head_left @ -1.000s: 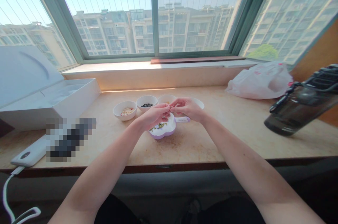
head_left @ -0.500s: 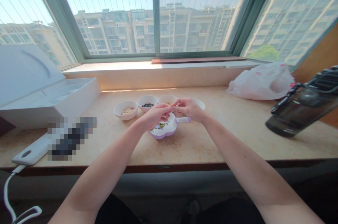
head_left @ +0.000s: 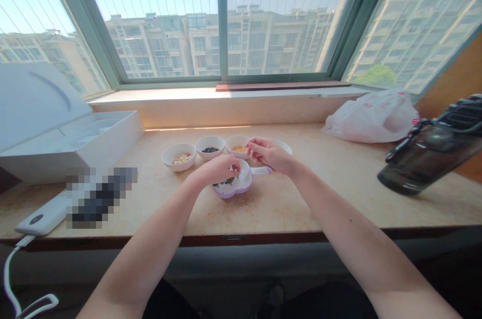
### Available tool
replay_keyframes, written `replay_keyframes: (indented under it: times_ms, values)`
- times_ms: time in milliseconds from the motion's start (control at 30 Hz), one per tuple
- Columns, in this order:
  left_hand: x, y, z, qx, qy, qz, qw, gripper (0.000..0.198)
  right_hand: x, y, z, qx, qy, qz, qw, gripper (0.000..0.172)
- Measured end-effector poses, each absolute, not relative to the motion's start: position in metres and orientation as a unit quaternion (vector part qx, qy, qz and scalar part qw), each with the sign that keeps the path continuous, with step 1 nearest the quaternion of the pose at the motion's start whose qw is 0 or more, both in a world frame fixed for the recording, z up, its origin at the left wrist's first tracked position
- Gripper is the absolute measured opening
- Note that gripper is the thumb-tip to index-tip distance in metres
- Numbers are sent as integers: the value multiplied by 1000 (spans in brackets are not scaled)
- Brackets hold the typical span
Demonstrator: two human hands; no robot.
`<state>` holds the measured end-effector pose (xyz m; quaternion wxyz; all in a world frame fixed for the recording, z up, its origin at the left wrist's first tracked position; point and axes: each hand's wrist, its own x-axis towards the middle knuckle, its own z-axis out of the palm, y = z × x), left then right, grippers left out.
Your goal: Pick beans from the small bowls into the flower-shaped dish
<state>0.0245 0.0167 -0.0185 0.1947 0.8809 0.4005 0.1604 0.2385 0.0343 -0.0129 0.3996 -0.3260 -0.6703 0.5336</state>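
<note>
A white flower-shaped dish with a purple outside and a handle (head_left: 241, 189) stands in the middle of the counter, small green and dark beans scattered in it. Over its left part hangs my left hand (head_left: 217, 168), fingers curled downward and closed; whatever they hold is too small to make out. My right hand (head_left: 269, 153) is just behind and to the right, thumb and fingertips pinched together near a white bowl of yellow grains (head_left: 236, 143). Nothing nameable shows in that pinch. Part of another white bowl (head_left: 284, 146) appears behind my right hand, its contents hidden.
Farther left are a bowl of black beans (head_left: 210, 146) and a bowl of pale pieces (head_left: 179, 157). An open white box (head_left: 109, 131) and a white power bank with cable (head_left: 43, 213) lie left. A plastic bag (head_left: 372, 116) and dark bottle (head_left: 425, 153) are at right.
My hands, whose fingertips met above the dish, have come apart. The left dropped lower over the dish; the right stays near the bowls, and more of the yellow grains shows.
</note>
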Motion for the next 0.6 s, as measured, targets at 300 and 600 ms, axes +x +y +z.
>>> replay_keyframes:
  times_ms: [300,600]
  values:
    - [27,19,-27,882,393,152,209,9,240,28,-7,-291,-598,657,355,37]
    - [27,18,-21,887,410,104,185,16,241,30,-8,-293,-592,661,355,39]
